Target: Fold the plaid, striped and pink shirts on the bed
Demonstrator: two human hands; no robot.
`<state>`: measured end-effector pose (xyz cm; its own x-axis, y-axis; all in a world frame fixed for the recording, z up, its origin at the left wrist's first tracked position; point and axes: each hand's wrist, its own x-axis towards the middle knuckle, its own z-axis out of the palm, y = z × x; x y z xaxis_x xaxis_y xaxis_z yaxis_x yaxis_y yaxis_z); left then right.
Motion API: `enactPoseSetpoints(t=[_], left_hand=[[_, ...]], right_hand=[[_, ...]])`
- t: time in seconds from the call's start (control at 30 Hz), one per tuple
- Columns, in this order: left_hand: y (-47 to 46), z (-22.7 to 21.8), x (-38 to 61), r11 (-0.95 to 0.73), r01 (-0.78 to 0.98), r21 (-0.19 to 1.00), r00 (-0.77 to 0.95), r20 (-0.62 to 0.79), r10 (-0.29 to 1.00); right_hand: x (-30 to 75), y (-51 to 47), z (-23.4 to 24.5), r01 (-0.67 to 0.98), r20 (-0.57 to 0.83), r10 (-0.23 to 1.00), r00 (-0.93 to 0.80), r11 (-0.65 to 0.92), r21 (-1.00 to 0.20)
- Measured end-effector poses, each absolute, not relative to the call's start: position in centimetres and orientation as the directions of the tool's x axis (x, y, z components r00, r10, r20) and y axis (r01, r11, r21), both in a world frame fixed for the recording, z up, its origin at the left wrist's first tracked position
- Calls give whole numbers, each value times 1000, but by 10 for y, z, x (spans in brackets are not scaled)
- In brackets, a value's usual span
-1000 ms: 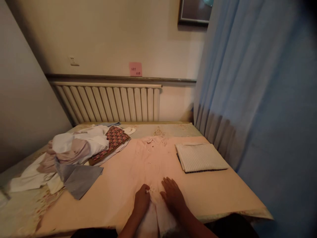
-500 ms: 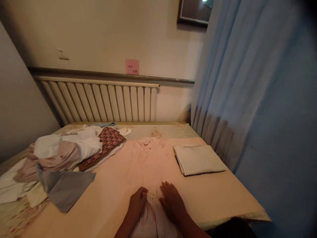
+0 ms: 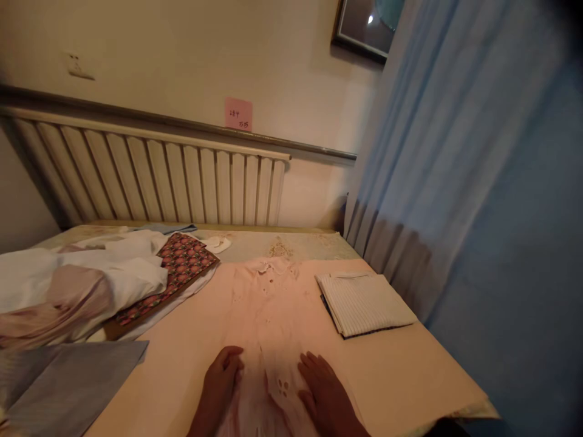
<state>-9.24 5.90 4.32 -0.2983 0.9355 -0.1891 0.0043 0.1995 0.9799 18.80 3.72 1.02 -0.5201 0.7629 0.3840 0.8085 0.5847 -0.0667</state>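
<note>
A pale pink blouse (image 3: 266, 321) with a scalloped collar and cut-out embroidery lies spread on a peach cloth. My left hand (image 3: 220, 382) is at its left edge, fingers curled in and closed on the thin fabric there. On the blouse's right side rests my right hand (image 3: 324, 385), palm down with the fingers stretched out. Between the two hands the front of the blouse lies in loose folds. Its lower part runs out of view at the bottom.
Folded striped cloth (image 3: 367, 303) lies at the right, near a blue curtain (image 3: 455, 182). Heaped white and pinkish clothes (image 3: 82, 285), a red patterned cloth (image 3: 182, 267) and a grey cloth (image 3: 68, 382) lie at the left. Behind the bed stands a radiator (image 3: 182, 182).
My left hand has moved left from the blouse's middle to its left edge. My right hand has shifted slightly down and stays flat. The view has turned and tilted a little.
</note>
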Motion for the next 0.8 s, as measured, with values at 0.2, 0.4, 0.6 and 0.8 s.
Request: enactPoseSetpoints(t=[0.2,0.4,0.6,0.8], left_hand=[[67,33,-103,188,-93,978,-235,-205,950],[67,37,-114,210,-25,977,-259,-210,943],[66,35,-119,181,-58,982,-251,-190,949],[66,32,-119,180,-68,981,-216,-190,958]], right_hand=[[188,38,12,792,426,725,-541,610,-31],[186,38,17,787,411,722,-556,617,-18],[185,38,14,789,418,725,-547,614,-31],[185,37,15,795,415,723,-552,606,1]])
